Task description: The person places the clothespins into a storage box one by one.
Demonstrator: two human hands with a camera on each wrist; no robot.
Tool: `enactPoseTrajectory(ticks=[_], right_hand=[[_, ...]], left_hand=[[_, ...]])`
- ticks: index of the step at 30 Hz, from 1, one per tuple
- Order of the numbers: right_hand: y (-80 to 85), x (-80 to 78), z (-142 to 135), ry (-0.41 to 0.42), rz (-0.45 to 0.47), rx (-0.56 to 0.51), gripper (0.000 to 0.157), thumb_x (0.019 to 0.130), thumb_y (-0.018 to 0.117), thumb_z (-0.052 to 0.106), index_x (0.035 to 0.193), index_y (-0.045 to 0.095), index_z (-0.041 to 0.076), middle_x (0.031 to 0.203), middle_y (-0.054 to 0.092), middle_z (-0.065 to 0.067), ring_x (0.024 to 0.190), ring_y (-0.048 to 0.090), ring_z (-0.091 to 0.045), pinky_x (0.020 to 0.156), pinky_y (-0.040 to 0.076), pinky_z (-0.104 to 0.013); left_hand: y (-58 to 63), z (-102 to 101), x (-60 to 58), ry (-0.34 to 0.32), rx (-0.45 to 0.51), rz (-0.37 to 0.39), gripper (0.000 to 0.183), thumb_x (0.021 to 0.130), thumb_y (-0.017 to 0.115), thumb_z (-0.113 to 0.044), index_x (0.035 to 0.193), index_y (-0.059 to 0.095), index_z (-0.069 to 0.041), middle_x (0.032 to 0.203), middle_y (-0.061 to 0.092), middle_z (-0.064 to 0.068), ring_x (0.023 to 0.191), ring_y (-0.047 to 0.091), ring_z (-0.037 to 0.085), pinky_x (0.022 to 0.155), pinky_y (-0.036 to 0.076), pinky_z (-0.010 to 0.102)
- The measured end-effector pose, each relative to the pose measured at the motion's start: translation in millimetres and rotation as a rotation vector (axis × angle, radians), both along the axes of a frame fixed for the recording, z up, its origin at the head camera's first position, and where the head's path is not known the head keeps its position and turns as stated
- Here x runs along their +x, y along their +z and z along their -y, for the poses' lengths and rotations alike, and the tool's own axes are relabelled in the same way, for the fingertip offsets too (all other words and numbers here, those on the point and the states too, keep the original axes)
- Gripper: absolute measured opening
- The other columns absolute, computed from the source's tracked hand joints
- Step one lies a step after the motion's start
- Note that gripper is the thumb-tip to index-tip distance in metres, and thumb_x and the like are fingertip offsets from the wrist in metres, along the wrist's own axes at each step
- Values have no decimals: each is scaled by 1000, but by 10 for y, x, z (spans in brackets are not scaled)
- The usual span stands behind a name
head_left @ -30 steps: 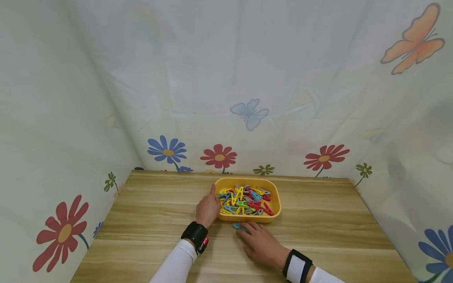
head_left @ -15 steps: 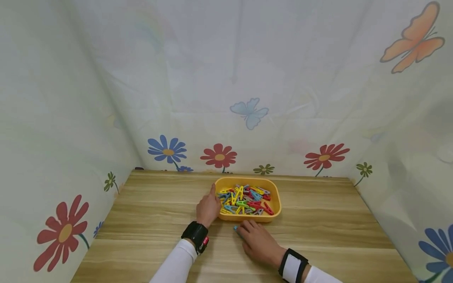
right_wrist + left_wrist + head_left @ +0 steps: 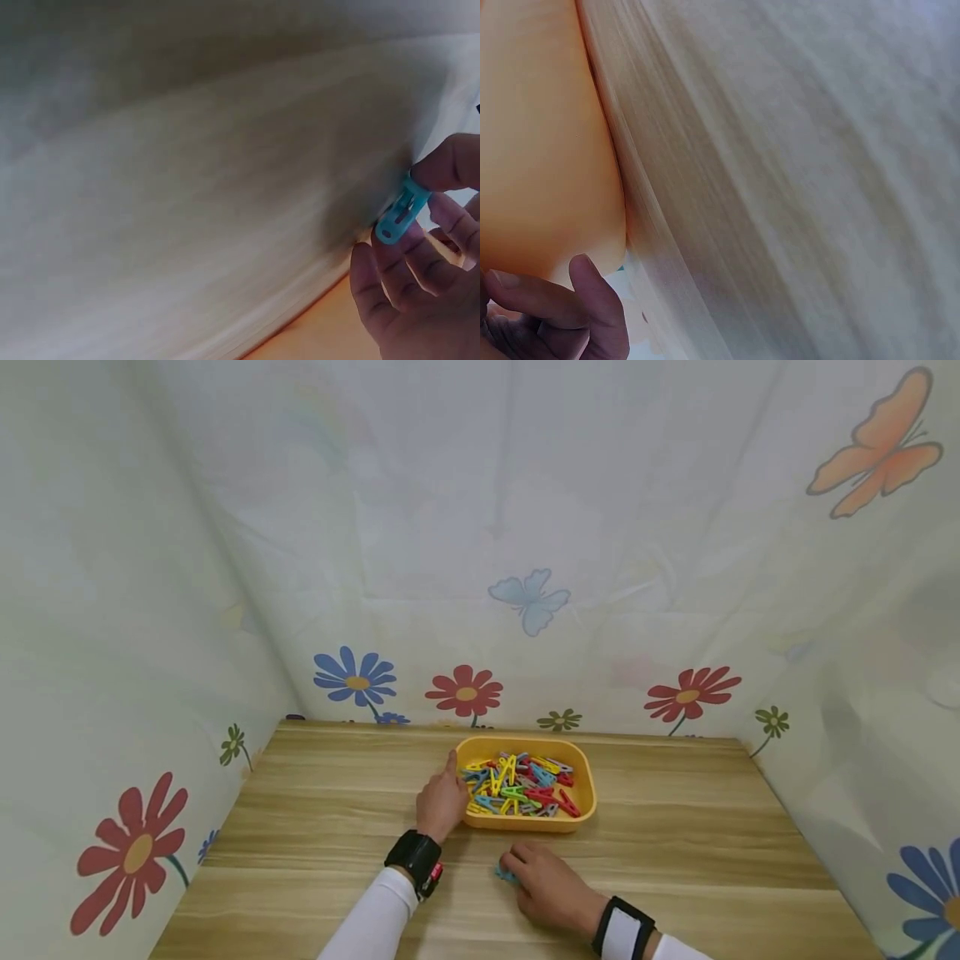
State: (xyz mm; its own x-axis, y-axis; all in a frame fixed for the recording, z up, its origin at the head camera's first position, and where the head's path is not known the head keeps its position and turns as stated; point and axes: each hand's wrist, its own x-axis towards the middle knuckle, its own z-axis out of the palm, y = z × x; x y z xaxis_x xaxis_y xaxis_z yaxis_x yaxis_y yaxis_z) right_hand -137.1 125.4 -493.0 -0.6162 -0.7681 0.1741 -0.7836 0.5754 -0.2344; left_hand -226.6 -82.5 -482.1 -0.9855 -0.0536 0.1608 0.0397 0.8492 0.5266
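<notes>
My right hand pinches a blue clothespin low over the table, in front of the tray. In the right wrist view the clothespin sits between thumb and fingers, partly covered by them. At the left end of the yellow tray, my left hand holds its side, one finger lying along the rim. The left wrist view has the tray's outer wall up close, with bent fingers at its lower end. Clothespins in yellow, red, blue, green and grey lie heaped in the tray.
The wood-grain table extends to both sides of the tray. Behind it hangs a pale curtain printed with flowers and butterflies, which also closes in the left and right sides.
My right hand has taken up the blue clothespin from the table and drawn slightly back from the tray. The left hand and the tray have stayed in place.
</notes>
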Motion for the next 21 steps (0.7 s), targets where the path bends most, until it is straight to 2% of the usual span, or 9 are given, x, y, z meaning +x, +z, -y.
enactPoseTrajectory(ticks=[5,10,15,21], right_hand=[[93,90,25,38,60,26,35,72,64,10,102,53,24,95,48,12,82,44,-6,73,46,-29],[273,123,46,46,60,31,34,74,63,12,103,53,25,97,48,13,84,44,-5,75,46,-30],[536,18,42,19,-20,-14,32,75,64,11,103,53,23,99,50,11,88,46,-9,78,45,-34],[775,-232,-2,-45,-142,-81,27,75,66,13,100,55,18,97,52,5,91,50,-15,79,46,-39]], left_hand=[[-13,-2,-10,3,-7,8,56,92,51,-20,143,30,-11,52,44,2,41,41,16,38,35,34],[-2,-9,-2,9,-3,21,56,93,50,-20,144,29,-12,51,44,2,41,41,16,38,34,33],[10,-6,10,7,9,7,55,92,50,-19,143,30,-11,50,43,3,40,41,17,37,34,34],[-27,-1,-3,7,10,-16,55,92,49,-19,143,31,-11,48,42,2,38,40,17,35,30,32]])
